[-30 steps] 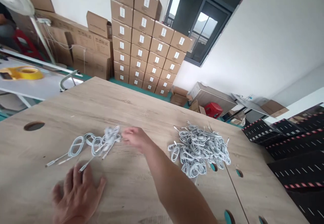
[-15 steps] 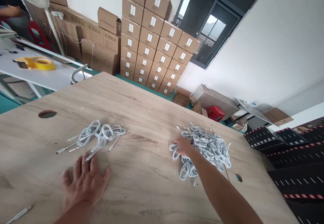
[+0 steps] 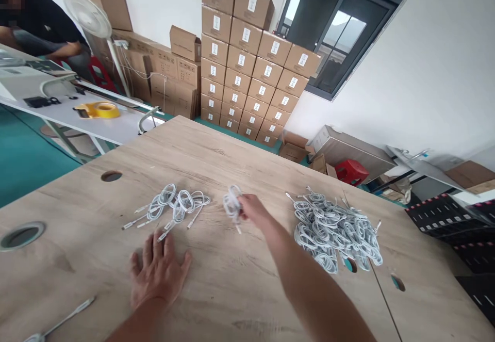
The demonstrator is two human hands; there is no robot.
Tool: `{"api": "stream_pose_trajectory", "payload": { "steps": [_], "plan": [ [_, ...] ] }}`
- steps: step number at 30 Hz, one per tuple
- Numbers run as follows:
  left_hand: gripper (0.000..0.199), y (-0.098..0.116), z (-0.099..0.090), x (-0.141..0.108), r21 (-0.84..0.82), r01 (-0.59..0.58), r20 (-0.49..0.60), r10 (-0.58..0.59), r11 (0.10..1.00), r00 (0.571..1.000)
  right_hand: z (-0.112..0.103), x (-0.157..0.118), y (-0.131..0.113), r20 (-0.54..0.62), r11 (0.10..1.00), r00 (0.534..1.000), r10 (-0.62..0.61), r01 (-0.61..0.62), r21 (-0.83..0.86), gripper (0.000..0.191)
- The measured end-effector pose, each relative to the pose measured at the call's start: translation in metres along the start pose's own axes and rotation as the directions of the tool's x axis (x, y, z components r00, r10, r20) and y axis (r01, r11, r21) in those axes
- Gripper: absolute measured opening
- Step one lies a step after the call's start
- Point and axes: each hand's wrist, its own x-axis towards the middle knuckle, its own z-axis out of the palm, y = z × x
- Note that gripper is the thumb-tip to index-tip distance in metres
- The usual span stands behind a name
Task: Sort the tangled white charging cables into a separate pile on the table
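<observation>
Since half a second ago, our right hand (image 3: 253, 209) has left the big heap of cables (image 3: 336, 231) and swung back toward the middle of the counter (image 3: 247, 280), now carrying one coiled white cable (image 3: 232, 204).

We look down on a wide, pale wood-grain counter with round cable holes in it. Behind it, stacked cardboard boxes (image 3: 247, 58) rise against a white wall beside a dark window. At far left a second person sits by a white table that carries a roll of yellow tape (image 3: 101, 110).

To the right lies the large heap of coiled white cables. A smaller row of laid-out cables (image 3: 170, 208) sits left of centre. Our left hand (image 3: 158, 272) rests flat on the counter just below that row, fingers spread, holding nothing.

Our right grip is closed on the single coil, held just above the counter between the row and the heap. It looks light, soft and springy, so we judge it best pinched across the bundled middle, where the loops stay together.
</observation>
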Motion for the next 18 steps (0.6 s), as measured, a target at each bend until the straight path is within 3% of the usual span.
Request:
{"api": "stream_pose_trajectory", "payload": {
  "steps": [2,3,5,7,8,10,12,13,15,18],
  "plan": [
    [0.079,-0.001,-0.001,0.002,-0.008,-0.003,0.002,0.003,1.0,1.0,0.037,0.008,-0.012,0.157,0.995,0.988,-0.013,-0.002,0.096,0.039],
    [0.079,-0.002,-0.001,0.003,-0.016,-0.007,-0.005,0.007,1.0,1.0,0.046,0.012,-0.018,0.206,0.995,0.977,-0.056,0.039,0.087,0.04],
    [0.081,-0.003,0.0,0.006,-0.036,-0.019,-0.031,0.018,0.999,0.999,0.04,0.013,-0.026,0.223,0.982,0.962,-0.154,0.174,-0.071,0.038],
    [0.082,-0.003,0.002,0.008,-0.058,-0.035,-0.052,0.032,0.998,0.998,0.005,0.004,-0.029,0.134,0.887,0.969,-0.209,0.245,-0.392,0.034],
    [0.082,-0.003,0.003,0.008,-0.067,-0.043,-0.055,0.04,0.997,0.998,-0.021,-0.004,-0.027,0.062,0.799,0.975,-0.216,0.212,-0.563,0.034],
    [0.082,-0.003,0.004,0.008,-0.077,-0.04,-0.049,0.037,0.996,0.998,-0.08,-0.022,-0.018,-0.138,0.582,0.973,-0.187,-0.004,-0.813,0.039],
    [0.081,-0.003,0.005,0.007,-0.074,-0.025,-0.046,0.022,0.997,0.999,-0.138,-0.041,-0.003,-0.329,0.366,0.932,-0.149,-0.257,-0.894,0.054],
    [0.081,-0.003,0.006,0.007,-0.07,-0.02,-0.053,0.016,0.997,0.998,-0.165,-0.05,0.006,-0.401,0.303,0.911,-0.09,-0.359,-0.883,0.06],
    [0.081,-0.004,0.008,0.007,-0.059,-0.02,-0.081,0.015,0.998,0.997,-0.21,-0.067,0.025,-0.448,0.311,0.893,-0.049,-0.413,-0.856,0.057],
    [0.081,-0.005,0.011,0.008,-0.041,-0.034,-0.115,0.03,0.999,0.993,-0.256,-0.093,0.046,-0.461,0.484,0.88,-0.114,-0.356,-0.799,0.045]
  ]
}}
